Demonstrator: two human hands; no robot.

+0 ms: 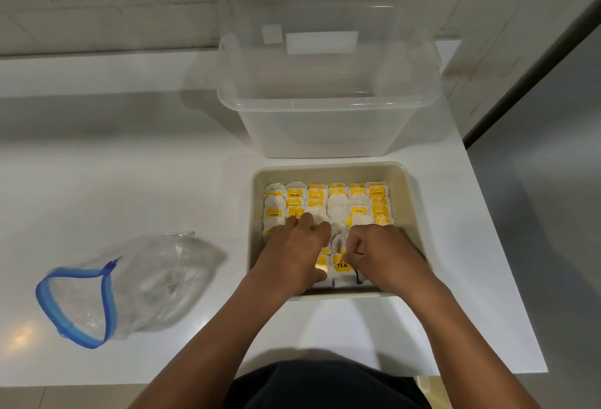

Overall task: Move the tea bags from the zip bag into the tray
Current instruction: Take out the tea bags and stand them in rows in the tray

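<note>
- On the far left of the white table [130,155] I saw one zip bag [130,285], lying flat with its blue zip mouth gaping toward me; I could make out no tea bags inside it.
- One beige tray [410,200] sat right of centre, near the table's front edge, well apart from the zip bag.
- The tea bags [338,207] lay in the tray in roughly six columns, white with yellow tags; my hands covered the nearer rows, so I could not count them exactly.
- My left hand [299,246] rested inside the tray, fingers curled down onto the tea bags; I could not tell whether it gripped one.
- My right hand [380,252] lay just beside it, fingers curled, thumb and forefinger seeming to pinch a tea bag.
- One clear plastic tub [325,125] stood just behind the tray, with one clear lid [318,8] propped upright behind it.
</note>
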